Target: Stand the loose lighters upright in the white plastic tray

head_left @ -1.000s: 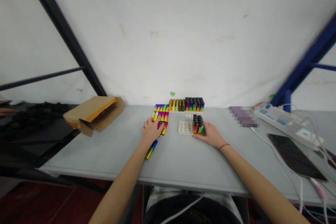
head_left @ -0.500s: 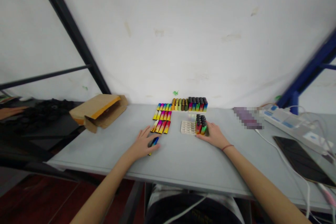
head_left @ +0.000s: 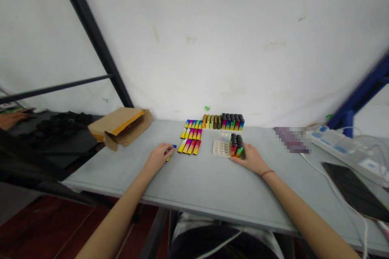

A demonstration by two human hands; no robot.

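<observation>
My left hand [head_left: 160, 156] is closed around one small tube [head_left: 168, 158] with a blue end and a yellow end, low over the table. To its right lie three rows of shiny gradient-coloured tubes [head_left: 189, 146]. My right hand [head_left: 253, 159] curves round the right side of a white tray [head_left: 221, 148] with round pockets, its thumb along the front. Upright black-topped tubes [head_left: 236, 145] fill the tray's right part; the left pockets hold nothing. The right fingertips are partly hidden behind these tubes.
By the wall stand filled blocks of yellow-topped tubes [head_left: 212, 122] and black-topped tubes [head_left: 232, 122]. An open cardboard box [head_left: 121, 126] lies left. At right are a phone [head_left: 354, 188], a power strip [head_left: 346, 149] and cables. Another person's hand [head_left: 13, 119] shows far left.
My left hand has moved up the table, turned and closed on the blue-and-yellow tube. The front row now has fewer tubes at its left end. My right hand stays at the tray.
</observation>
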